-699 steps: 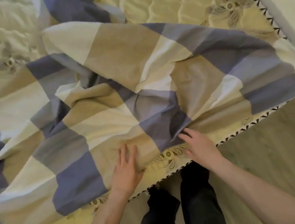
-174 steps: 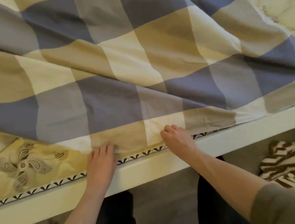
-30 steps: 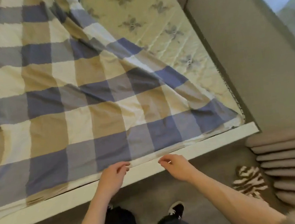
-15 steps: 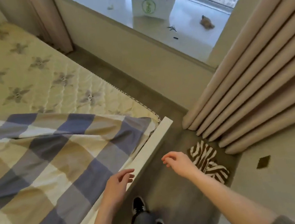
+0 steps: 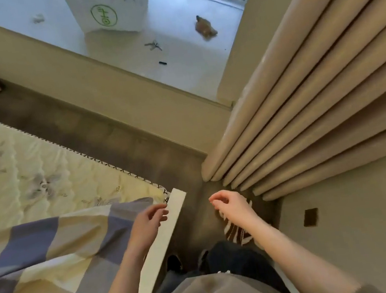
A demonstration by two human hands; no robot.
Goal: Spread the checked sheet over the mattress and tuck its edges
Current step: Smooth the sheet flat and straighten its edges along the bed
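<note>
The checked sheet (image 5: 49,261), in blue, grey, cream and tan squares, lies over the near part of the mattress (image 5: 17,176) at lower left; its corner ends near the bed's corner. The far part of the cream quilted mattress is bare. My left hand (image 5: 148,223) hovers over the sheet's corner beside the white bed frame (image 5: 164,234), fingers loosely curled and holding nothing. My right hand (image 5: 230,204) hangs over the floor to the right of the frame, fingers curled and apart, empty.
A narrow dark floor strip (image 5: 116,137) runs between the bed and a low wall under the window sill (image 5: 174,57). A white bag (image 5: 108,6) stands on the sill. Beige curtain folds (image 5: 305,105) fill the right. A zebra-striped slipper (image 5: 236,232) lies by my feet.
I have turned right toward the bed's corner and window. Both hands have come off the sheet's edge and moved with me; the left now hovers over the sheet's corner.
</note>
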